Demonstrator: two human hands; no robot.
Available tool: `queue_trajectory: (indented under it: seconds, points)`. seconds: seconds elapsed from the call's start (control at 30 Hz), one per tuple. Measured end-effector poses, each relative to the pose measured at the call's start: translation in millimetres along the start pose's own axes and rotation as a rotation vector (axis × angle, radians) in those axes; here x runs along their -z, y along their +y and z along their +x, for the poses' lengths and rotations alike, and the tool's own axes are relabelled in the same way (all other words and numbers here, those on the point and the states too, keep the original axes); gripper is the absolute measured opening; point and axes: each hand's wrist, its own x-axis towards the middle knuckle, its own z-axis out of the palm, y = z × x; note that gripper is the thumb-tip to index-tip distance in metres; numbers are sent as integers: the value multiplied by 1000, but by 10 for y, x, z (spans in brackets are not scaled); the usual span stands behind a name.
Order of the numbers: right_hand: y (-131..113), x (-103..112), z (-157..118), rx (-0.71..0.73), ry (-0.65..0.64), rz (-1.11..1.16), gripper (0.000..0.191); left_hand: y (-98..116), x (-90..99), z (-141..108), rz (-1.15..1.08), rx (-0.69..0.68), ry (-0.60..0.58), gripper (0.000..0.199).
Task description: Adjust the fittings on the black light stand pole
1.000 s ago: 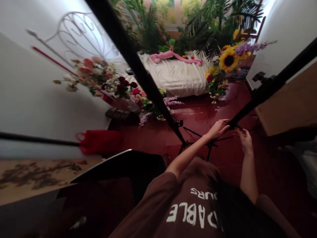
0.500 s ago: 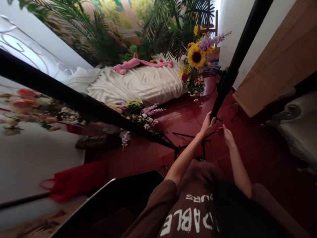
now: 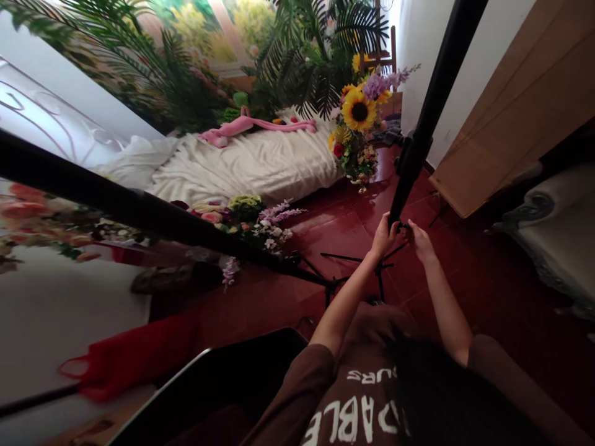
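Observation:
A black light stand (image 3: 421, 133) rises in front of me on thin folding legs, leaning toward the upper right. My left hand (image 3: 383, 237) is wrapped round its lower pole. On the right side of that pole, my right hand (image 3: 421, 240) has its fingertips at a small dark clamp knob (image 3: 403, 225), closed on it as far as I can see. A second black stand (image 3: 186, 229) slants from the left edge down to the floor close to the first one's legs.
A bed-like platform with a cream cloth (image 3: 251, 161) and a pink plush toy (image 3: 237, 127) stands ahead. Sunflowers (image 3: 359, 111) and other flowers (image 3: 251, 214) border it. A brown board (image 3: 502, 124) and an ornate sofa (image 3: 558, 217) are at right, a red bag (image 3: 130, 356) at left.
My right hand has moved left and up to the knob on the pole, its fingers closing in. My left hand stays on the pole. The whole view has shifted slightly.

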Motion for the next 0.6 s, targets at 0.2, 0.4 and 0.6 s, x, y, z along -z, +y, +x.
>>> queue_trajectory:
  seconds: [0.2,0.4,0.6]
  points:
    - [-78,173,62,63,-157,-159,52,-61,-38,9,5,-22,33,27]
    - [-138,263,144,189,-242,-265,48,-92,-55,18,54,-35,60,24]
    - [-132,289,195,369,-236,-264,40,-119,-62,16,60,-42,88,24]
